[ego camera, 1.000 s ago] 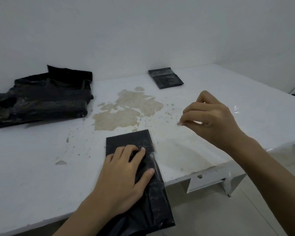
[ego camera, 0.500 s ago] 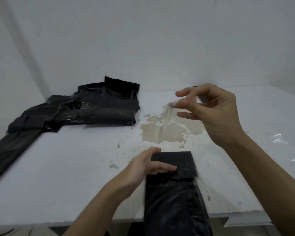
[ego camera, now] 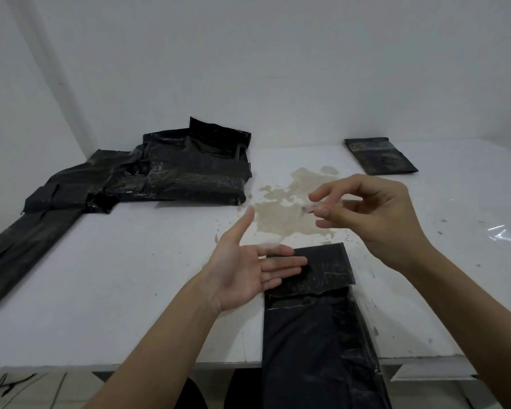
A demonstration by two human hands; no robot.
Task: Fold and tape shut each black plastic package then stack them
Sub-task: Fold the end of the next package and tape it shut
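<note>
Package in front of you (ego camera: 310, 305): it lies at the near edge of the table (ego camera: 115, 290), hanging over; far end folded back, no tape visible across the flap.
Left hand (ego camera: 242, 270): open, palm up, gripping nothing, fingers above the fold.
Right hand (ego camera: 375, 214): pinching what looks like clear tape (ego camera: 311, 208) above the stain (ego camera: 289, 211).
Unfolded pile (ego camera: 160, 175), far left: your remaining work, I judge.
Finished package (ego camera: 379, 156), far right: one only; stacking has barely begun.
</note>
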